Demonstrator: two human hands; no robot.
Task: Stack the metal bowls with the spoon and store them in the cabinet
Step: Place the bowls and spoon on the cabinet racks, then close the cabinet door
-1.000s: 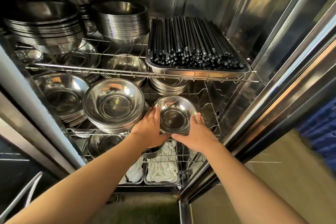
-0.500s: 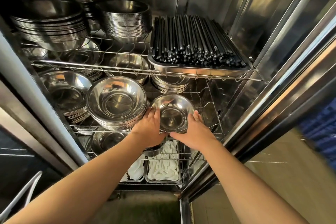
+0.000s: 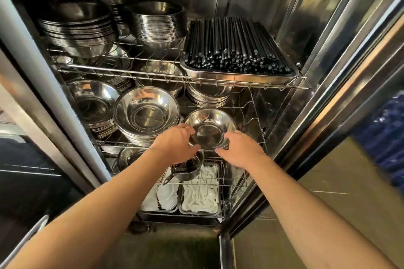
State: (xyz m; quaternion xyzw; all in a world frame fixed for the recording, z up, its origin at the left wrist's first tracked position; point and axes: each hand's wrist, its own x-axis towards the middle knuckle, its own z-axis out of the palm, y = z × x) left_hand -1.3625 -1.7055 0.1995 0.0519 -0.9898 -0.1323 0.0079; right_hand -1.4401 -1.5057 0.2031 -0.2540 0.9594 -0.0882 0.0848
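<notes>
A small stack of shiny metal bowls point(image 3: 211, 125) sits at the front right of the middle wire shelf point(image 3: 255, 113) inside the steel cabinet. My left hand point(image 3: 176, 143) curls around the stack's left rim, thumb under it. My right hand point(image 3: 240, 148) lies against the stack's lower right side with its fingers a little spread; whether it still grips is unclear. No spoon shows in the top bowl.
A larger bowl stack point(image 3: 146, 113) stands just left of the small one, and more stacks point(image 3: 91, 102) fill the shelf behind. The top shelf carries a tray of black chopsticks point(image 3: 234, 48) and plate stacks point(image 3: 76, 28). White spoons in trays point(image 3: 200, 196) lie below. The cabinet door frame point(image 3: 306, 148) is at right.
Both hands and the small bowl stack have gone a little deeper onto the middle shelf. My right hand has slid down from the rim and its fingers have loosened.
</notes>
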